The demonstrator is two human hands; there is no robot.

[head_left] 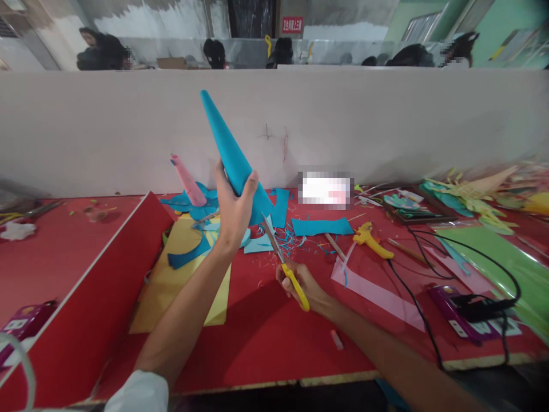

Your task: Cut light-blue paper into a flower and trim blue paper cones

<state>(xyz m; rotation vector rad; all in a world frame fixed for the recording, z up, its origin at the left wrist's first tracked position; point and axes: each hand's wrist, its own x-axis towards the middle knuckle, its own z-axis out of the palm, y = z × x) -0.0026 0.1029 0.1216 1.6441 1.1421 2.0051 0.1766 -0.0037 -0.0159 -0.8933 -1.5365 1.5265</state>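
A long blue cone [229, 149], rolled from sheet material, is tilted with its narrow tip up and to the left. My left hand [235, 209] is wrapped round its lower part. Yellow-handled scissors [294, 283] are in my right hand [300, 280], their blades pointing up toward the cone's wide lower end. Whether the blades touch the cone's edge I cannot tell. Below the cone lie blue offcuts and thin shreds [283, 240] on the red table [266, 355]. A smaller pink cone [189, 180] stands on blue pieces behind my left hand.
Yellow sheets [158, 297] lie at left beside a red divider [115, 286]. To the right are a yellow glue gun [372, 241] with a black cable, a pink strip [377, 294], a purple power strip [463, 312] and green sheets [484, 257]. A white partition [128, 126] closes the back.
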